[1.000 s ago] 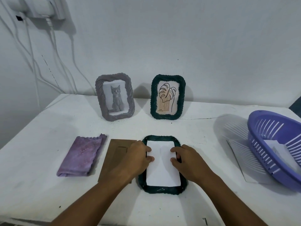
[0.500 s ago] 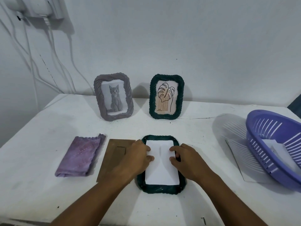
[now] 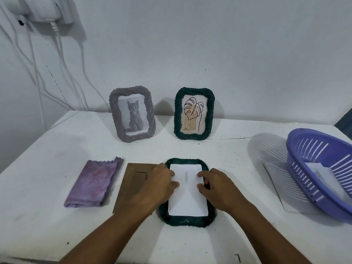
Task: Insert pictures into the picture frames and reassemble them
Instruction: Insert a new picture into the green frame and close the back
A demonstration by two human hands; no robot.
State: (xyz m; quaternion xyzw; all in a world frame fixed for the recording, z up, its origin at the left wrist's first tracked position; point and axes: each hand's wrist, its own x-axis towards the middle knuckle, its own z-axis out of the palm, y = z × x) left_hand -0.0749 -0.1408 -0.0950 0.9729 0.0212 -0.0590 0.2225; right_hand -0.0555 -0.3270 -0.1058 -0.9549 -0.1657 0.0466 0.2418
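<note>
Both forearms reach in from the near edge, bare. Left hand [image 3: 159, 184] sits on the left side of the dark green rope-textured frame [image 3: 187, 221], right hand [image 3: 215, 187] on its right side, fingers curled, fingertips pressing down inside it.

Folded purple cloth [image 3: 94, 182] lies to my left on the white table [image 3: 47, 149]. Purple slotted basket [image 3: 322, 168] sits at my right. White cables [image 3: 57, 73] hang on the wall.

A plain room in a home, it seems: a white-covered bench [image 3: 57, 159] against a bare painted wall [image 3: 228, 54], loose white cables [image 3: 38, 82] hanging from a wall plug, a purple laundry-style basket [image 3: 314, 149].
</note>
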